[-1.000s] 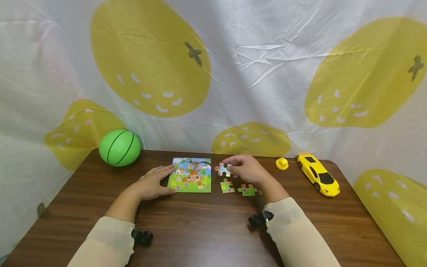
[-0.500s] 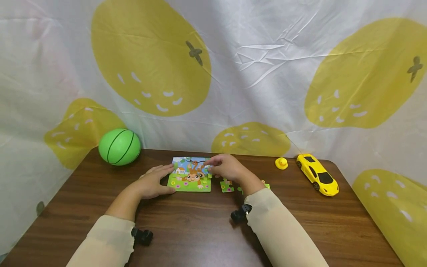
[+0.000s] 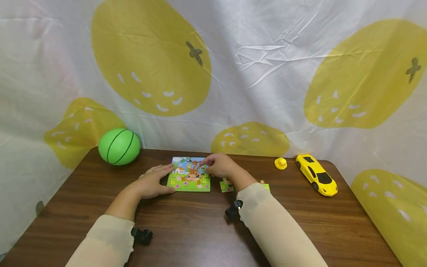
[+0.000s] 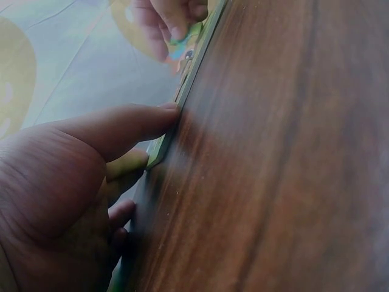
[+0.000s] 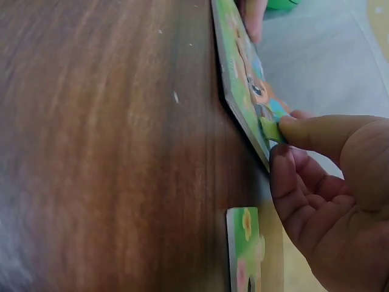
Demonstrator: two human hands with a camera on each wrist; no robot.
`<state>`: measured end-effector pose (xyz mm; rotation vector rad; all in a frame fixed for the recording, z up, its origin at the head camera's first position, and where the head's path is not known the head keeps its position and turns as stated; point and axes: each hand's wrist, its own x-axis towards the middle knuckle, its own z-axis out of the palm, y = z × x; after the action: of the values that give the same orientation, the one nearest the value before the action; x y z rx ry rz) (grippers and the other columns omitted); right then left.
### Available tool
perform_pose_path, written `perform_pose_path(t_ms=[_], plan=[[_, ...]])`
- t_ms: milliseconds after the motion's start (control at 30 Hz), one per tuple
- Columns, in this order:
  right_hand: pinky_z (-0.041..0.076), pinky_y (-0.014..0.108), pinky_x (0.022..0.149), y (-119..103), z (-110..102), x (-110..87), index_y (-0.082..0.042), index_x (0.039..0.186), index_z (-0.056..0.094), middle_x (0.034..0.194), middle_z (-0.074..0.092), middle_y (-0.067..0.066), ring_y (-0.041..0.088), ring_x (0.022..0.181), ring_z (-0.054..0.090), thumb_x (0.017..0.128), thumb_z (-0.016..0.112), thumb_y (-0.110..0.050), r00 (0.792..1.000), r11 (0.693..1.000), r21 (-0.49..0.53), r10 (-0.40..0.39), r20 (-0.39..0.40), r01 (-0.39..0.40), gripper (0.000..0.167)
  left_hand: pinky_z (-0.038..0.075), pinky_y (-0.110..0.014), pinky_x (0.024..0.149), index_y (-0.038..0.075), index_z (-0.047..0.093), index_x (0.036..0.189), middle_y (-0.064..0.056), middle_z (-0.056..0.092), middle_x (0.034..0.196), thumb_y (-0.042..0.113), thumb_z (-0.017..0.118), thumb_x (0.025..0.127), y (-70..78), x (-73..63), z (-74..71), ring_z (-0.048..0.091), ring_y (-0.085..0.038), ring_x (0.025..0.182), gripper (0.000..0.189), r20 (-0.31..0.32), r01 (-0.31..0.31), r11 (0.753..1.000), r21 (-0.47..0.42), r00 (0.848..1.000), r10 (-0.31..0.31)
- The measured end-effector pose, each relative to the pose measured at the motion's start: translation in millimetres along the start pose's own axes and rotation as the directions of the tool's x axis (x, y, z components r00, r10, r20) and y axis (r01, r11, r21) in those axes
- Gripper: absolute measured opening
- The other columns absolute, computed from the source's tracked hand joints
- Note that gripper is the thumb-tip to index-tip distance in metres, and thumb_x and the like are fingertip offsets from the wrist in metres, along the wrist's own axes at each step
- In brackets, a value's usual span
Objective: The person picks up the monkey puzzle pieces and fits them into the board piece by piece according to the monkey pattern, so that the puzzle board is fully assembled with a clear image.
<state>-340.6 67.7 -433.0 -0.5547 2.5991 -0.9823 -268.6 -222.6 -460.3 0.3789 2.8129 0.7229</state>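
Observation:
A square monkey jigsaw puzzle (image 3: 187, 185) lies flat on the wooden table. Along its left side rests my left hand (image 3: 154, 182), fingers and thumb fairly straight; the left wrist view shows the thumb (image 4: 143, 125) touching the board's edge. My right hand (image 3: 221, 166) is over the puzzle's upper right part. Between its thumb and fingers it pinches a jigsaw piece (image 5: 271, 129), whose green edge shows at the picture's surface in the right wrist view. Most of that piece is hidden by the fingers. Beside the board lies a loose flowered piece (image 3: 227, 186).
Another loose piece (image 3: 265, 186) shows partly from behind the right forearm. A yellow rubber duck (image 3: 280, 163) and a yellow toy car (image 3: 317, 175) stand at the right. At the back left sits a green ball (image 3: 119, 147). A lemon-print cloth (image 3: 253, 81) hangs behind the table.
My right hand has carried the jigsaw piece leftward from beside the board to over its upper right part, then shifted slightly further left. The left hand has stayed in place.

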Motion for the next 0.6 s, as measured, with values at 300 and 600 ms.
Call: perform_pose_path(t_ms=[300,600], plan=[[0.046,0.029,0.066,-3.6,6.9,5.8,-0.02,0.115,0.082,0.089,0.065,0.001,0.016,0.078,0.054,0.094,0.084,-0.024,0.999,0.995,-0.104,-0.011,-0.031,0.007,0.021,0.02,-0.081,0.123,0.018,0.039,0.167,-0.009,0.032,0.177,0.053,0.078,0.092,0.1,0.3,0.2,0.02,-0.045,0.165,0.092,0.0,-0.005,1.0,-0.006,1.0,0.005],[0.049,0.033,0.074,-6.8,10.7,7.4,-0.019,0.113,0.083,0.096,0.07,0.002,0.017,0.086,0.058,0.094,0.084,-0.026,0.999,0.993,-0.114,0.013,-0.043,-0.018,0.02,0.021,-0.081,0.123,0.018,0.04,0.167,-0.008,0.032,0.177,0.053,0.078,0.092,1.4,0.0,0.0,0.021,-0.045,0.165,0.091,0.0,-0.006,1.0,-0.004,1.0,0.006]])
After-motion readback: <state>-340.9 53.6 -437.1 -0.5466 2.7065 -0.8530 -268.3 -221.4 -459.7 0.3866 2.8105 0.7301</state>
